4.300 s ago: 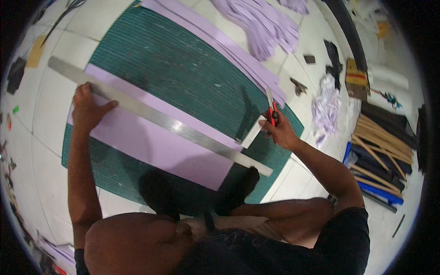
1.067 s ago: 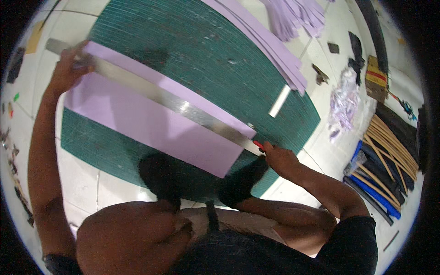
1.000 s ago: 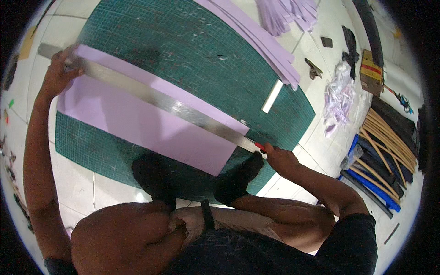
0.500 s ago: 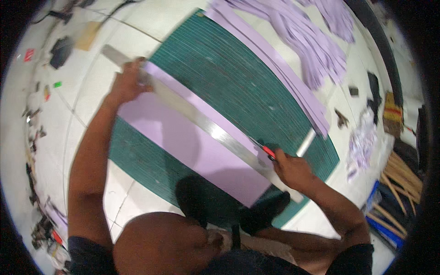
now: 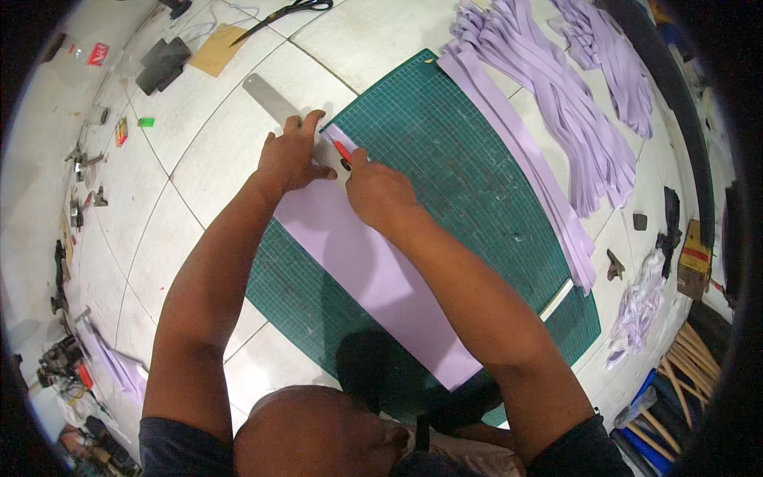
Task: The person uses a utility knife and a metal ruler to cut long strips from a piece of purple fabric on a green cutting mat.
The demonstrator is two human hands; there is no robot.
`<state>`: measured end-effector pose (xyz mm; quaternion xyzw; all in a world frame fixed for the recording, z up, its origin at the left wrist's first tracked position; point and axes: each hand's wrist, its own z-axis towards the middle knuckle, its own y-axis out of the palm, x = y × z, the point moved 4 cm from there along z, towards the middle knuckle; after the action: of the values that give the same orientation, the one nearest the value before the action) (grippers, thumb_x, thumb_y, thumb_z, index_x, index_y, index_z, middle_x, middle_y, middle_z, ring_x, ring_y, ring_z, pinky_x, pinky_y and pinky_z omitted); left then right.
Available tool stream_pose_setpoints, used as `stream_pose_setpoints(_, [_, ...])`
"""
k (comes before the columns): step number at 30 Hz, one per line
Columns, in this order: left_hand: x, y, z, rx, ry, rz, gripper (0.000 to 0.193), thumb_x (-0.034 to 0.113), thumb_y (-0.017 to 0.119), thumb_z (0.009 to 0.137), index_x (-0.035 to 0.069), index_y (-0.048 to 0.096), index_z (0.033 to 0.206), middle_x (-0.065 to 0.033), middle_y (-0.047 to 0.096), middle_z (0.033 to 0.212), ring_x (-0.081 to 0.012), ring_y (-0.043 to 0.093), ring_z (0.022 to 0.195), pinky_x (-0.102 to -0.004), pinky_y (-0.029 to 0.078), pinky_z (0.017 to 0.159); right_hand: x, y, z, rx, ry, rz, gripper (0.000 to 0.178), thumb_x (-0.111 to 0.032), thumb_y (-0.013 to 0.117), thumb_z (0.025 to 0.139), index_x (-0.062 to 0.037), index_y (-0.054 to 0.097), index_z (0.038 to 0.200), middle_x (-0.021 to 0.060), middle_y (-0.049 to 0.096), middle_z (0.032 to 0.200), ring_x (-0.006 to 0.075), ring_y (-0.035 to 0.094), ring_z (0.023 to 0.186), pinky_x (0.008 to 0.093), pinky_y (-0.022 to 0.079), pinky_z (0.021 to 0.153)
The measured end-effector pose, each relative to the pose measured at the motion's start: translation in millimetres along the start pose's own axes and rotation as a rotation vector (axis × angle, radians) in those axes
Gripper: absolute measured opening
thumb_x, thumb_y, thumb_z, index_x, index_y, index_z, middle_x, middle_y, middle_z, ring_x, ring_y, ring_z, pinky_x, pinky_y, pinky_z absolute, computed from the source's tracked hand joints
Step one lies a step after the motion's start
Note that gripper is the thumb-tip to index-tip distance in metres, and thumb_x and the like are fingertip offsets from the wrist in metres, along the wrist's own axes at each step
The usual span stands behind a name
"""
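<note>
Across a green cutting mat (image 5: 477,199) lies a lilac sheet (image 5: 369,266) of smooth fabric or leather-like material. A long metal ruler (image 5: 269,98) lies along the sheet, its far-left end sticking out past the mat. My left hand (image 5: 292,161) presses down on the ruler near that end, fingers spread and thumb out. Close beside it, my right hand (image 5: 380,189) is closed around a red craft knife (image 5: 342,152), its tip at the narrow lilac edge by the ruler. My right forearm hides much of the ruler's nearer length.
Lilac strips (image 5: 524,171) lie along the mat's right side, with a heap of more strips (image 5: 548,95) beyond. Black scissors (image 5: 282,17) and a tan paper piece (image 5: 217,50) rest on the tiles at the back. Wooden sticks (image 5: 690,362) lie at the right.
My right hand has moved with the knife from the ruler's near-right end up to the far-left end, beside my left hand. My left hand still presses on the ruler. The whole view has shifted.
</note>
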<state>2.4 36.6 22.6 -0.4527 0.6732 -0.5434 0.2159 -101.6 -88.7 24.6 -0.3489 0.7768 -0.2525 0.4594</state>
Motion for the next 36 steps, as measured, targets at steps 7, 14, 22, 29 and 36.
stream_pose_setpoints(7, [-0.8,1.2,3.1,-0.052,0.061,0.014,0.098,0.038,0.09,0.064,0.026,0.035,0.144,-0.0248,0.044,0.136,-0.0457,0.056,0.119,-0.0535,0.044,0.103,0.0,5.0,8.3,0.032,-0.077,-0.037,0.025,-0.011,0.045,0.092,0.0023,0.049,0.112,0.0277,0.068,0.096,0.0464,0.066,0.092,0.0563,0.051,0.083])
stream_pose_setpoints(14, [3.9,4.0,4.4,-0.077,0.109,0.1,0.088,0.041,0.085,0.071,0.034,0.04,0.146,-0.0293,0.039,0.141,-0.0478,0.048,0.128,-0.0628,0.032,0.111,11.4,-5.5,-7.6,0.016,-0.093,-0.017,0.026,-0.013,0.045,0.094,0.002,0.052,0.114,0.0285,0.068,0.098,0.047,0.066,0.092,0.0561,0.051,0.082])
stream_pose_setpoints(22, [-2.6,7.8,5.5,-0.103,0.094,0.097,0.08,0.039,0.083,0.075,0.035,0.043,0.144,-0.029,0.041,0.144,-0.0437,0.047,0.132,-0.0636,0.029,0.113,103.7,-7.1,-156.3,-0.266,0.156,-0.08,0.032,-0.014,0.044,0.098,-0.0053,0.046,0.129,0.0276,0.069,0.095,0.0455,0.069,0.085,0.0577,0.054,0.075])
stream_pose_setpoints(29, [-18.2,22.4,12.8,-0.038,0.157,0.103,0.08,0.028,0.082,0.078,0.035,0.041,0.146,-0.0268,0.038,0.147,-0.0413,0.053,0.127,-0.0516,0.047,0.103,199.8,3.3,-301.8,-0.46,0.357,-0.193,0.031,-0.015,0.043,0.098,-0.0066,0.043,0.128,0.0264,0.069,0.093,0.0448,0.069,0.086,0.0581,0.054,0.074])
stream_pose_setpoints(36, [-24.3,25.0,14.2,-0.081,0.148,-0.066,0.078,0.021,0.081,0.079,0.028,0.043,0.147,-0.0209,0.046,0.142,-0.0398,0.047,0.13,-0.047,0.044,0.108,274.0,8.8,-430.3,-0.556,0.5,-0.241,0.025,-0.016,0.047,0.097,-0.0079,0.044,0.121,0.0236,0.066,0.092,0.0443,0.068,0.081,0.0548,0.056,0.066])
